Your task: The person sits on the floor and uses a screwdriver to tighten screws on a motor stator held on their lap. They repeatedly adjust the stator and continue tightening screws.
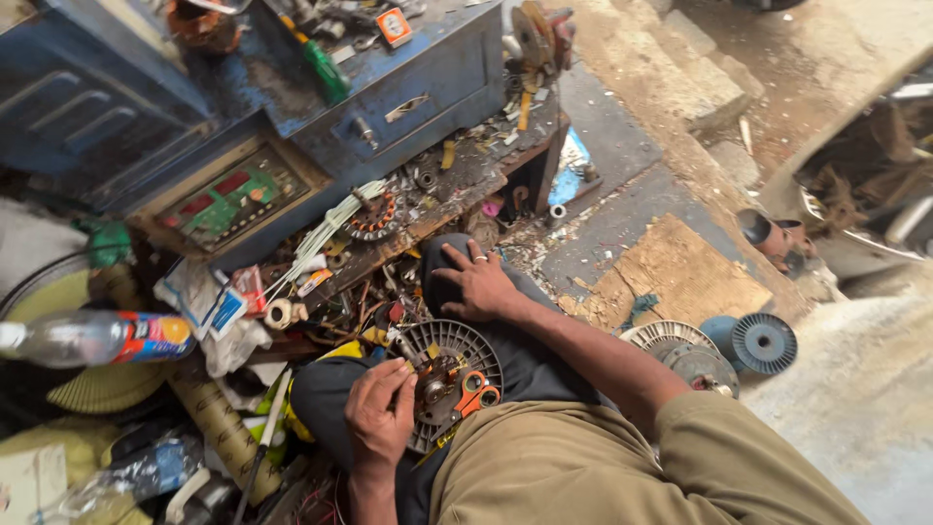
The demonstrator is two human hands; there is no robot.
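copper-wound stator (442, 384) under left hand (381, 416); right hand (476, 284) on knee.

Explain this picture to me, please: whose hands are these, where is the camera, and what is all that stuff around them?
There is no machine here: a person wears a camera on the head, so the one view looks down at their own hands and lap. The left hand grips the edge of a round slotted metal disc with copper windings at its middle, resting on the lap. Orange-handled scissors lie on it. The right hand, wearing a ring, rests on the dark-trousered knee. In front stands a worn blue metal cabinet and a cluttered wooden bench with a second wound coil ring. A plastic bottle lies to the left, blue spools to the right.
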